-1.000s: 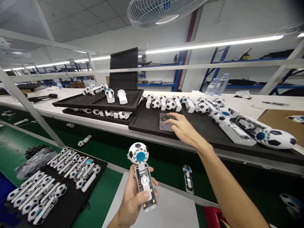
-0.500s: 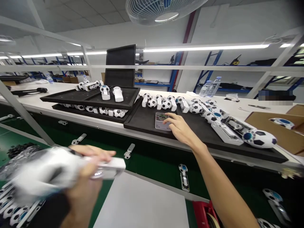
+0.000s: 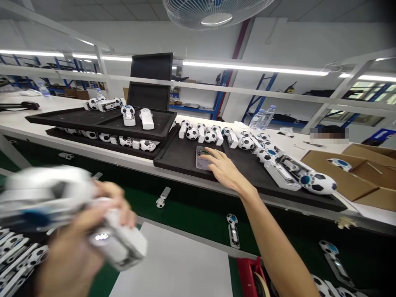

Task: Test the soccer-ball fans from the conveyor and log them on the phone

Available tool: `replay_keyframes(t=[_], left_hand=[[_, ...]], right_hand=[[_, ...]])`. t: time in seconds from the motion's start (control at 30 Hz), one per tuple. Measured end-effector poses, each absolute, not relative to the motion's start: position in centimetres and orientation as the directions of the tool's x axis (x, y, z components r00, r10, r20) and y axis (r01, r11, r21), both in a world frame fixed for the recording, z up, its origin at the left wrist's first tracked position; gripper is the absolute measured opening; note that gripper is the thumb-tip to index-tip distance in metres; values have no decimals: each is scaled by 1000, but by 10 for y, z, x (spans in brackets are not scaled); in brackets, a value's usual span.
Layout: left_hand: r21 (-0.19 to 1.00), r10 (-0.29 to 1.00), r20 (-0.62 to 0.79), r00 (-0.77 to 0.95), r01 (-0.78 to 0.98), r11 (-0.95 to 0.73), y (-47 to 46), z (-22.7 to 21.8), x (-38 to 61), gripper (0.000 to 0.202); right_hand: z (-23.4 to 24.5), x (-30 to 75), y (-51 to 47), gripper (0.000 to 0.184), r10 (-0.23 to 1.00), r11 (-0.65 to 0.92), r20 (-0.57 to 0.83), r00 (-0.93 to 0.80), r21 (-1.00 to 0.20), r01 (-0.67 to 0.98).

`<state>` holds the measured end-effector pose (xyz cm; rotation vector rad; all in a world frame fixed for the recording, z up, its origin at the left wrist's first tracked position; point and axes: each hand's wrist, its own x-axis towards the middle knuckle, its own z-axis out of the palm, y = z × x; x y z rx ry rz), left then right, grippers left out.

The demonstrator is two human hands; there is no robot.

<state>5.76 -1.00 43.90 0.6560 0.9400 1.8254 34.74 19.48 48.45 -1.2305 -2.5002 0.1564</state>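
White bench tops run through a long workshop under strip lights, with a wall fan [image 3: 213,12] overhead and blue shelving behind. At far left, a black tray [image 3: 18,264] of white gadgets with football-patterned heads sits low in the corner. Above it, the left hand [image 3: 71,251] closes firmly around a blurred handheld gadget [image 3: 52,192], whose long axis lies nearly level, with the ball head pointing left and the handle end slanting down and right. Beyond it stand stacked black trays [image 3: 102,119] holding more gadgets. On the next black tray [image 3: 182,165], the right hand [image 3: 222,167], fingers loosely spread and not gripping, lies with its fingertips on a smartphone [image 3: 201,159] lying flat, just in front of a row of gadgets [image 3: 201,134]. Cardboard boxes [image 3: 349,173] sit at far right.
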Motion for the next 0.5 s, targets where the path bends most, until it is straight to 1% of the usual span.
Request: replay_keyframes(t=[0.03, 0.07, 0.1, 0.13, 0.17, 0.2, 0.27, 0.33, 0.4, 0.47, 0.5], left_hand=[[804, 947, -104, -303, -586, -99, -9, 431, 70, 27], [746, 946, -263, -187, -661, 77, -7, 420, 84, 24], [660, 907, -413, -85, -714, 234, -6, 406, 98, 20], [562, 847, -531, -16, -755, 338, -6, 391, 111, 15], [519, 807, -590, -24, -776, 357, -6, 376, 124, 14], [474, 772, -635, -26, -802, 363, -8, 362, 135, 18], [427, 745, -665, -38, -839, 337, -13, 341, 151, 31], [401, 770, -638, 8, -851, 340, -19, 329, 159, 39], [403, 823, -561, 89, -839, 365, -24, 324, 161, 40], [442, 870, -468, 157, -810, 385, -26, 321, 160, 44], [473, 885, -427, 186, -788, 394, -26, 319, 158, 49]], right_hand=[[485, 347, 195, 50, 791, 611, 240, -563, -241, 754], [485, 346, 196, 51, 797, 603, 221, -562, -239, 761], [485, 346, 196, 51, 804, 594, 201, -559, -238, 768], [485, 346, 197, 51, 809, 587, 184, -558, -237, 774], [485, 346, 197, 51, 811, 585, 174, -559, -238, 775], [485, 346, 197, 51, 810, 586, 177, -559, -245, 772], [486, 348, 196, 52, 808, 589, 217, -548, -286, 756], [486, 350, 195, 51, 812, 584, 276, -515, -344, 735], [486, 352, 193, 47, 816, 578, 308, -490, -386, 719], [485, 353, 192, 43, 813, 581, 338, -474, -411, 703], [484, 353, 191, 41, 812, 581, 357, -461, -424, 695]])
